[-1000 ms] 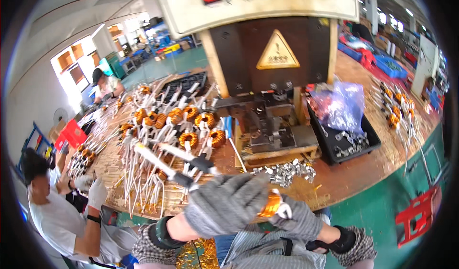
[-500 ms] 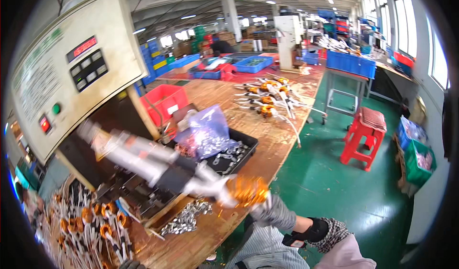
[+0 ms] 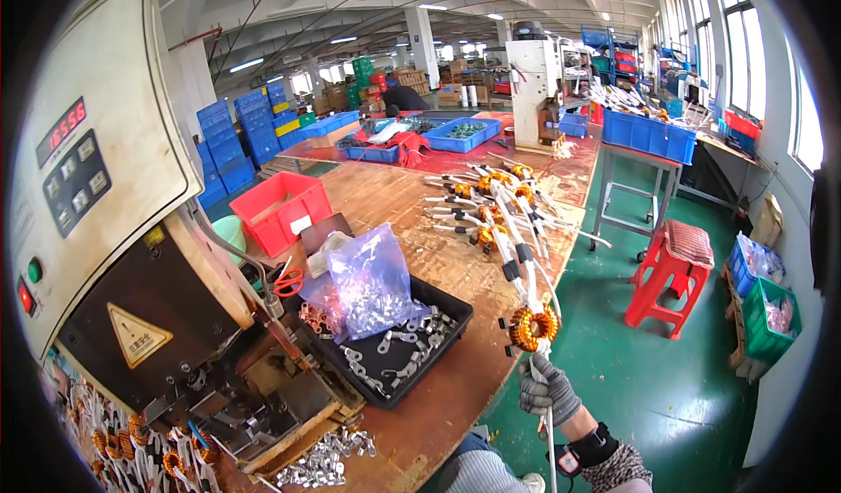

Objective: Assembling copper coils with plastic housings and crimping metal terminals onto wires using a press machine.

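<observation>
Head view, read as a clock dial about its centre: the right hand, in a grey glove, is at five o'clock, its fingers curled closed around the white leads of a ring coil. This coil, wound in copper-coloured wire, sits just above the glove between four and five o'clock, in front of the table's edge; its sleeved leads run upward past the hand toward one o'clock, while more white lead hangs below the grip. I cannot tell how open the left hand is, since it lies out of view. At two o'clock a heap of similar coils lies on the wooden table. Between six and seven o'clock stands a black tray of metal lugs, with a clear plastic bag lying in it, and loose metal pieces are strewn at seven. Red-handled scissors rest at eight, near the press machine, which fills nine o'clock; a red bin stands between it and the centre. More coils crowd eight o'clock by the lower rim. Beyond the table, a red stool stands on the green floor at three o'clock.
</observation>
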A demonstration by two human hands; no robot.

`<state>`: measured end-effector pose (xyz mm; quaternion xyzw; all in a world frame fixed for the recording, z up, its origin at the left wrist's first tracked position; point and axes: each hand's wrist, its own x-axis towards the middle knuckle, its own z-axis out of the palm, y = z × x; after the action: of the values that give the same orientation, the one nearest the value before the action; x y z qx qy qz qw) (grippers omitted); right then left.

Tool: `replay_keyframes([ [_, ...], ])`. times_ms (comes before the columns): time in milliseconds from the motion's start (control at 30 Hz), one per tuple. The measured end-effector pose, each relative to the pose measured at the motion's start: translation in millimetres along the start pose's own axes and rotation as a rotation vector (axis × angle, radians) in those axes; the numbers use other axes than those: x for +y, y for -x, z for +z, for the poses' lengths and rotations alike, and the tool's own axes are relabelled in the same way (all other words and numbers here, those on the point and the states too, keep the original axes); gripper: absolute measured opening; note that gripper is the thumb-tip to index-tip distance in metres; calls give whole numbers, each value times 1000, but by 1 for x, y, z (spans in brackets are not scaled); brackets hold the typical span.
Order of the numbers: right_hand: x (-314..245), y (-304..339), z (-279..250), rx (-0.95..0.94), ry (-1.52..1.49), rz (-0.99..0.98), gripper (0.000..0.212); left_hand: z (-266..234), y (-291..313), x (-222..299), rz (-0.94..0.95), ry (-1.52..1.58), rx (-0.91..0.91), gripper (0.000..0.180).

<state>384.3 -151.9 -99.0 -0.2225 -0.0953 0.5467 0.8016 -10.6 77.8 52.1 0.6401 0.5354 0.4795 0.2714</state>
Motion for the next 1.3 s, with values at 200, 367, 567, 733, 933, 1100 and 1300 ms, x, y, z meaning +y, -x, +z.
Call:
replay_keyframes([
  [200, -106, -133, 43, -72, 70, -156, 19, -42, -23, -236, 36, 79, 33, 28],
  [367, -147, -265, 24, 249, 250, -250, 16, -50, -11, -260, -15, 112, 66, 25],
  [567, -112, -225, 3, 257, 63, -277, 12, -114, 89, -176, 223, -668, 206, 24],
  [733, -145, -185, -54, -23, 86, -205, 26, -120, 56, -122, 169, -845, -13, 23],
  [933, -115, -79, 1, 520, 471, -494, 37, -166, 1, -114, 91, -1009, -81, 17],
  [1100, -60, -24, 16, 415, 1050, -385, 37, -201, -65, -100, -19, -1139, -42, 16],
  [1300, 60, -18, 36, 254, 1318, -434, 30, -191, -168, -148, -79, -1223, -127, 57],
])
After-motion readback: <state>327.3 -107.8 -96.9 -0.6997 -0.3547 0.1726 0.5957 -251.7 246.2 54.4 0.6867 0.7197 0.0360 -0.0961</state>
